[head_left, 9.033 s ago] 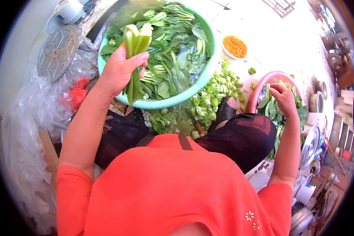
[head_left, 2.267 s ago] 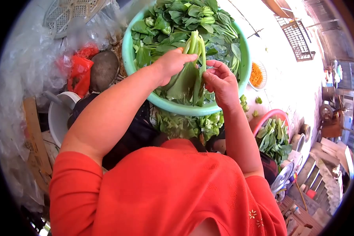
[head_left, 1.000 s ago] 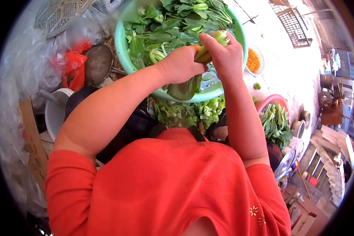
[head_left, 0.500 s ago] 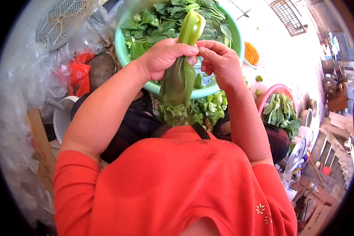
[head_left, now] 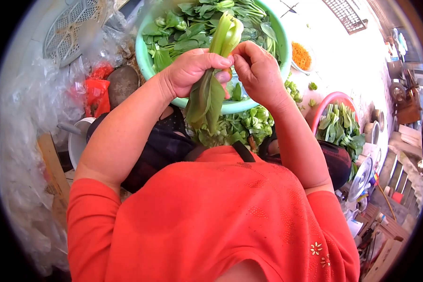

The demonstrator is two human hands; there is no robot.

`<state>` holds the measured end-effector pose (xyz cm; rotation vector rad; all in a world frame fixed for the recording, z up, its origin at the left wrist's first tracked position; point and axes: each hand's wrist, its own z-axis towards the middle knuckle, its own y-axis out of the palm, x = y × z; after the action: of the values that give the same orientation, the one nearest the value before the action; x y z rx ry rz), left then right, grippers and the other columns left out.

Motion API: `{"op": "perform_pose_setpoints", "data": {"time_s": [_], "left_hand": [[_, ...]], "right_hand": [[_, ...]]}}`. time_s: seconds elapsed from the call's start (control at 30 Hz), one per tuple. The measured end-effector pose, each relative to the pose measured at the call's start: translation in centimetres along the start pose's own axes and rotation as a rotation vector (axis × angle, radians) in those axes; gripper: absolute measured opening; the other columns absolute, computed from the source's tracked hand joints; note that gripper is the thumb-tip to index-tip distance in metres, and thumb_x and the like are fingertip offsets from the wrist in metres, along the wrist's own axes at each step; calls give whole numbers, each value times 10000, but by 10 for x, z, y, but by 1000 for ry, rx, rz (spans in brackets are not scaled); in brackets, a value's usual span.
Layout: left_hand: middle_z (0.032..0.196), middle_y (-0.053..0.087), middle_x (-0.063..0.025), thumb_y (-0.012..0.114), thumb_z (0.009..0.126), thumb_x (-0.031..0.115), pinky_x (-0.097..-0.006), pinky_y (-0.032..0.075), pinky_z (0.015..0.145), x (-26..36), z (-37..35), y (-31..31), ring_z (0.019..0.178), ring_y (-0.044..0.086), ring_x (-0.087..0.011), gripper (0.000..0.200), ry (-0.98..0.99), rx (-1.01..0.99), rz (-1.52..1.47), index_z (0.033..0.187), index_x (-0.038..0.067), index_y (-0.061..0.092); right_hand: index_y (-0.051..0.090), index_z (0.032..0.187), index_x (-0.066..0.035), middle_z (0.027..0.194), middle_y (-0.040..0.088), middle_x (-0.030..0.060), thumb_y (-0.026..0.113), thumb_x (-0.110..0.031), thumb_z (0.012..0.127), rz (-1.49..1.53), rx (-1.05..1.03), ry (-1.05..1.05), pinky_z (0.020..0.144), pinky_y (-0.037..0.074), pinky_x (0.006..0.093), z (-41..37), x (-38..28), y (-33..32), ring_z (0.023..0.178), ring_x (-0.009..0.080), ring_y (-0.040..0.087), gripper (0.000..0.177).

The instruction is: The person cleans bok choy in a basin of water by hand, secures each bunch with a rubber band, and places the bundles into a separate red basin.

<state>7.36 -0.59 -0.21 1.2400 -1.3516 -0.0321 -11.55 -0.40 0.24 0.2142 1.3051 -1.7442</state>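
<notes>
My left hand point(head_left: 195, 70) is wrapped round a head of leafy greens point(head_left: 227, 35), its pale stem end up and its dark leaves hanging toward me. Close beside the stems, my right hand point(head_left: 258, 70) has thumb and index finger pressed together; what they hold, if anything, is too small to tell. Both hands are above the near part of a green basin point(head_left: 284, 44) full of leafy greens point(head_left: 188, 42). Under the basin's near rim lies a pile of trimmed greens point(head_left: 256, 123).
A pink basin point(head_left: 318, 113) of greens stands at the right, near a bowl of orange shreds point(head_left: 301, 56) and several pots. On the left are a stone point(head_left: 122, 87), a red bag point(head_left: 97, 96), clear plastic and a white bucket point(head_left: 76, 141).
The hanging leaves have swung slightly left. My right hand has lifted a little beside the stems, and the view has shifted slightly.
</notes>
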Motion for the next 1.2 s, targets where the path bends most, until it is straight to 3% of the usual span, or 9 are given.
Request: {"op": "perform_pose_setpoints", "data": {"time_s": [0.17,0.27,0.4,0.53,0.73,0.9,1.03,1.07,1.2], "left_hand": [[686,526,-3,592,892,233,-388,561,705,0,1,4,613,579,-140,185,58,30,-46,966,66,561],[701,534,-13,585,892,221,-383,563,699,-3,3,0,621,582,-150,185,61,119,-35,974,57,556],[706,536,-22,580,894,208,-370,564,693,-7,8,-6,636,580,-150,178,72,164,-58,966,46,563],[816,576,-16,601,891,198,-261,484,644,-6,10,-8,697,558,-106,150,89,113,-25,914,50,599],[814,559,0,671,857,221,-243,456,674,-9,7,-4,731,539,-87,219,42,388,298,982,65,580],[851,592,-13,686,842,236,-253,466,698,-8,4,12,762,558,-98,293,-149,274,538,1035,45,576],[897,636,-54,692,805,222,-304,476,757,-10,5,16,823,592,-136,371,-239,143,968,1099,34,565],[901,641,-61,693,793,215,-319,476,772,-8,6,16,829,594,-144,380,-258,86,1210,1104,39,563],[897,640,-62,679,799,225,-311,472,784,-11,5,6,837,588,-140,396,-204,56,1147,1128,37,563]], "right_hand": [[576,860,-31,765,615,100,481,-152,879,385,-59,501,599,482,328,-1,9,-10,609,199,601,155],[546,870,-69,838,611,87,457,-97,848,1236,133,819,416,333,224,1,13,-17,481,117,481,96],[556,893,-42,774,578,70,426,-126,875,1915,-217,739,345,285,217,-6,10,-8,404,93,364,156],[603,1033,21,686,568,60,421,-95,893,1707,-401,814,328,275,180,-10,5,-6,361,71,339,257],[565,1247,-49,654,587,31,627,-175,896,1111,-92,910,365,353,189,-7,5,-19,411,79,487,377],[407,1374,-87,769,638,47,823,-384,702,640,-253,689,540,495,235,-5,9,-33,655,109,615,844],[543,1144,-55,806,658,82,869,-419,619,234,-350,423,532,493,254,-13,16,-25,649,113,630,717],[543,1144,-55,806,658,82,869,-419,619,235,-351,424,532,493,254,-12,14,-26,649,113,630,717],[549,1080,-37,757,630,43,814,-272,732,568,-535,674,496,454,202,-15,11,-27,564,82,561,497]]}}
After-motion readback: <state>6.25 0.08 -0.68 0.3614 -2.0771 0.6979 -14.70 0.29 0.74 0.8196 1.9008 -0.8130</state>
